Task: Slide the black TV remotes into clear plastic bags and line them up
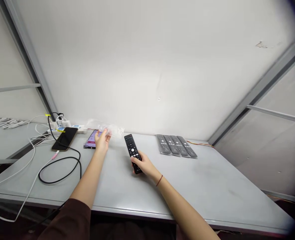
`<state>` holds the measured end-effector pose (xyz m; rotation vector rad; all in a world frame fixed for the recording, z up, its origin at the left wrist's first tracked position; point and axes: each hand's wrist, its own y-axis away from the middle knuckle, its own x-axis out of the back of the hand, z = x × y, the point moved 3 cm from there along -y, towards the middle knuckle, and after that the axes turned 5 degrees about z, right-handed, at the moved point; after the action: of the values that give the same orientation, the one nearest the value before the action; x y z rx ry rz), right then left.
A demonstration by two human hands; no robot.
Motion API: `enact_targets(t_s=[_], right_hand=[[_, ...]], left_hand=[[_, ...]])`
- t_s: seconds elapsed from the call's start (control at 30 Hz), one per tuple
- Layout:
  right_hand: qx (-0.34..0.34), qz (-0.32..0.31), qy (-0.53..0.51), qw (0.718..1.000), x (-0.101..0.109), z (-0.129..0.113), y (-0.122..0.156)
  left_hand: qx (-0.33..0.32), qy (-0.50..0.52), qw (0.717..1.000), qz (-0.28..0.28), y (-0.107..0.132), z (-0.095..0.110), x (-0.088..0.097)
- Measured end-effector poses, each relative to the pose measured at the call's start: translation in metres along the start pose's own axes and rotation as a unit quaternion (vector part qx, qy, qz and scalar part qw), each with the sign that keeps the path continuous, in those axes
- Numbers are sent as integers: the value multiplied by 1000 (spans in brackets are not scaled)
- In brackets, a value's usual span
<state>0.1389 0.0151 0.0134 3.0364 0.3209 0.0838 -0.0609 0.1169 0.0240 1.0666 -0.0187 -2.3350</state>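
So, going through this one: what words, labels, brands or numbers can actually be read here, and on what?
No text can be read clearly in this view.
Black remote control in the right hand: button markings too small to read.
Four plastic-wrapped remotes: markings too small and blurred to read.
Purple-screened device by the left hand: nothing legible, one corner pixelated.
Power strip: blue-and-white labels too blurred to read.

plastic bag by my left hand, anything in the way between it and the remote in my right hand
Nothing visible stands in the way. The clear plastic bag touches the left hand's fingers, and its right end lies close to the tip of the black remote held in the right hand.
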Motion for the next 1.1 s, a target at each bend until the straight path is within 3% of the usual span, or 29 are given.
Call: enact_targets(t_s=[0.3, 0.83, 1.1], right_hand=[[40, 17, 15, 999, 7, -2, -3], [36, -32, 11, 999, 3, -4, 1], [51, -8, -7, 999, 3, -7, 2]], left_hand=[[9, 15, 1000, -15, 2, -2, -2], [-5, -11, 1000, -21, 8, -9, -4], [-8, -13, 1000, -21, 9, -9, -4]])
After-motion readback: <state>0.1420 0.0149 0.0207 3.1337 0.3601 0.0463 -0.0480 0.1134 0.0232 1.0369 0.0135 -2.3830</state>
